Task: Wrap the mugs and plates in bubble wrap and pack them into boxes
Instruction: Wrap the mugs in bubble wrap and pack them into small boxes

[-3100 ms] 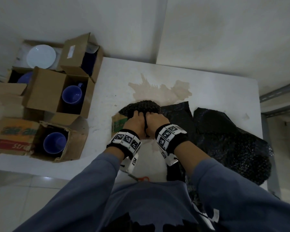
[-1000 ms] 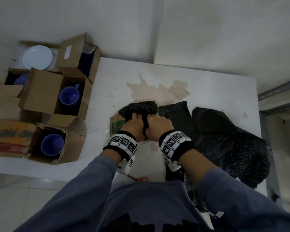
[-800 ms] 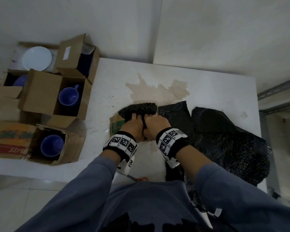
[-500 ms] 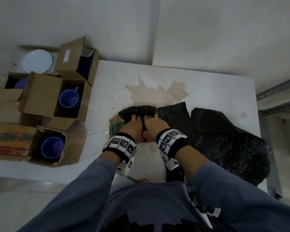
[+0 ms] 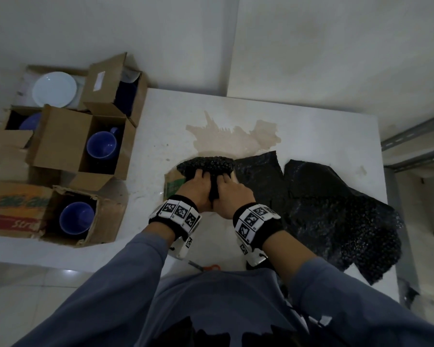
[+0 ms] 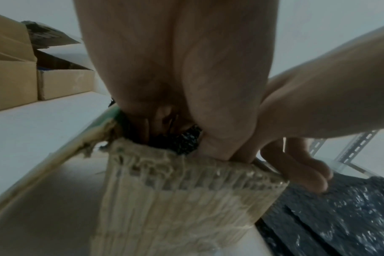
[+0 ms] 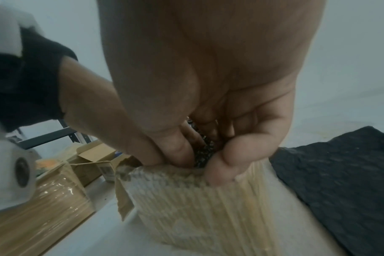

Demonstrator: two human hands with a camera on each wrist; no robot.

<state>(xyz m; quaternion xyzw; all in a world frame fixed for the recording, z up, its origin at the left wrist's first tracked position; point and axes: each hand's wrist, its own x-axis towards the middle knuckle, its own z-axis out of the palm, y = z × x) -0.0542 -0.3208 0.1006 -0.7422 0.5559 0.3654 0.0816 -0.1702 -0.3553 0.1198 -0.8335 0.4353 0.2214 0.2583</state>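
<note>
1. Black bubble-wrapped bundle sits half inside a small cardboard box at the middle of the worktop; what is inside the wrap cannot be seen.
2. Left hand and right hand press side by side on the bundle, fingers curled down into the box mouth between wrap and torn cardboard wall, grasping the wrap.
3. Done, as I judge it: one item is wrapped and nearly seated in its box.
4. Left to do: at 9 o'clock of the hands, two blue mugs stand bare in open boxes, a third blue piece shows at the far left edge, and a white plate at 10 o'clock lies unwrapped.
5. Spare black bubble wrap lies spread at 3 o'clock, touching the box, so material remains.
6. Orange-handled scissors lie at 6 o'clock near the worktop edge.
7. Overall the task looks to be early on.
</note>
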